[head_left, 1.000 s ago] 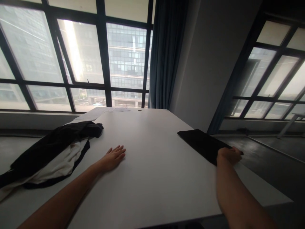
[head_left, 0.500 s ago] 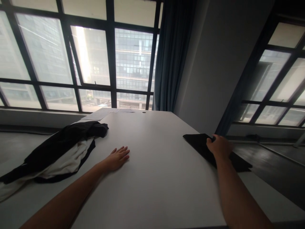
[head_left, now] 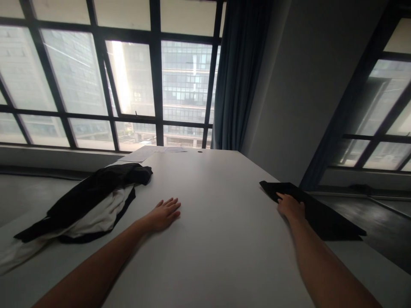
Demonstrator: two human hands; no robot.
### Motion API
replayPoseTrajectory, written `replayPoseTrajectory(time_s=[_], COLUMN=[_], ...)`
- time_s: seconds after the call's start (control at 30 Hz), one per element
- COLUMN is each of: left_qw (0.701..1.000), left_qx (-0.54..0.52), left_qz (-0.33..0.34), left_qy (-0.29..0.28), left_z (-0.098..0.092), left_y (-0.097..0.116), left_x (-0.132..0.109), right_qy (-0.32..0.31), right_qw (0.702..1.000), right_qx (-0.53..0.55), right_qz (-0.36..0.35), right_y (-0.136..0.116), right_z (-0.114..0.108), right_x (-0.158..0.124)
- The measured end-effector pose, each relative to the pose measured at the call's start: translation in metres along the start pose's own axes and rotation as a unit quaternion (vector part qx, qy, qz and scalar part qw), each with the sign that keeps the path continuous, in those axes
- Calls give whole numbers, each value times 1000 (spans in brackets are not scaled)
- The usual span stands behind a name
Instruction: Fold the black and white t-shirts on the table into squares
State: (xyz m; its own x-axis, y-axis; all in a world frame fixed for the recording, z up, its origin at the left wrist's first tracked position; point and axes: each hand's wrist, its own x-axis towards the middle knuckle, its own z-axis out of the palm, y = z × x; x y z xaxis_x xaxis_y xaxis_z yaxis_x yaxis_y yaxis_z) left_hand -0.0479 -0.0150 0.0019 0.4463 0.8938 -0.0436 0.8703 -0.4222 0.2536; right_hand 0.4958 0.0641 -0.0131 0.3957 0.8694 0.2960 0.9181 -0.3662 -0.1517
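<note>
My left hand (head_left: pixel 163 214) lies flat on the white table (head_left: pixel 212 239), palm down with fingers spread, holding nothing. To the right, my right hand (head_left: pixel 290 207) rests at the near left edge of a flat black folded piece (head_left: pixel 324 211). Its fingers are apart and touch that edge; I see no grip on it. The black piece lies along the table's right side with straight edges and layered corners; whether it is cloth or another sheet material I cannot tell.
A crumpled black and white garment (head_left: pixel 93 201) is heaped on the table's left side. Behind it lie white paper sheets (head_left: pixel 136 156) near the far edge. Beyond the table are windows, a blue curtain (head_left: pixel 237 81) and a grey pillar (head_left: pixel 289 98).
My right hand has let go of the black piece's upper edge and come down to its near left edge. My left hand keeps its place on the table. The view has shifted slightly left.
</note>
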Motion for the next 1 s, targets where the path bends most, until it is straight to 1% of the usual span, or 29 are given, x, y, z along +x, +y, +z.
replayPoseTrajectory(time_s=[0.07, 0.1, 0.13, 0.17, 0.2, 0.23, 0.27, 0.3, 0.33, 0.37, 0.4, 0.47, 0.53, 0.6, 0.63, 0.7, 0.73, 0.77, 0.8, 0.83, 0.87, 0.9, 0.93, 0.97, 1.0], left_qw=[1000, 999, 998, 993, 981, 961, 938, 916, 897, 883, 872, 863, 859, 854, 853, 870, 888, 910, 927, 941, 950, 960, 970, 979, 987], left_qx=[-5, -2, 5, 19, 39, 63, 87, 110, 129, 141, 136, 122, 96, 68, 53, 22, -15, -63, -107, -142, -161, -158, -136, -102, -60], left_qz=[3, -1, -18, -47, -89, -148, -203, -249, -290, -324, -356, -384, -387, -382, -372, -307, -227, -125, -31, 47, 100, 134, 149, 145, 125], left_qy=[12, 32, 65, 109, 166, 224, 267, 294, 308, 310, 306, 305, 322, 347, 362, 385, 400, 391, 357, 304, 247, 187, 137, 103, 79], left_z=[-3, -7, -14, -23, -34, -47, -60, -72, -83, -92, -99, -110, -117, -123, -125, -123, -120, -114, -105, -96, -86, -75, -65, -56, -48], left_y=[-4, -8, -13, -21, -31, -42, -56, -70, -83, -96, -108, -123, -126, -116, -106, -79, -62, -44, -26, -10, 3, 12, 17, 18, 15], left_x=[2, 3, 4, 4, 3, 1, -2, -7, -14, -22, -30, -43, -47, -39, -31, -10, 1, 10, 17, 22, 25, 25, 22, 19, 15], right_qy=[-13, -19, -20, -16, -9, -2, -1, -5, -14, -25, -34, -42, -39, -32, -30, -36, -43, -53, -64, -75, -86, -97, -108, -119, -127], right_qw=[1000, 999, 998, 997, 996, 994, 992, 991, 989, 987, 985, 980, 978, 976, 975, 967, 961, 955, 948, 941, 934, 926, 919, 913, 908], right_qx=[-10, -16, -21, -24, -25, -24, -21, -18, -16, -14, -12, -4, 9, 23, 31, 60, 78, 98, 118, 136, 153, 166, 177, 184, 189], right_qz=[-10, -27, -48, -70, -90, -108, -122, -135, -146, -158, -171, -193, -205, -212, -219, -246, -260, -274, -287, -300, -312, -324, -335, -344, -350], right_y=[-2, -5, -8, -12, -16, -22, -27, -32, -38, -42, -47, -53, -58, -64, -67, -77, -84, -90, -97, -104, -110, -116, -121, -126, -130], right_z=[0, -1, -3, -5, -7, -9, -11, -12, -13, -13, -13, -12, -12, -13, -14, -16, -17, -18, -19, -20, -22, -24, -26, -29, -32], right_x=[3, 4, 4, 4, 4, 3, 1, -1, -4, -6, -9, -12, -13, -14, -15, -19, -22, -27, -32, -38, -45, -51, -57, -63, -68])
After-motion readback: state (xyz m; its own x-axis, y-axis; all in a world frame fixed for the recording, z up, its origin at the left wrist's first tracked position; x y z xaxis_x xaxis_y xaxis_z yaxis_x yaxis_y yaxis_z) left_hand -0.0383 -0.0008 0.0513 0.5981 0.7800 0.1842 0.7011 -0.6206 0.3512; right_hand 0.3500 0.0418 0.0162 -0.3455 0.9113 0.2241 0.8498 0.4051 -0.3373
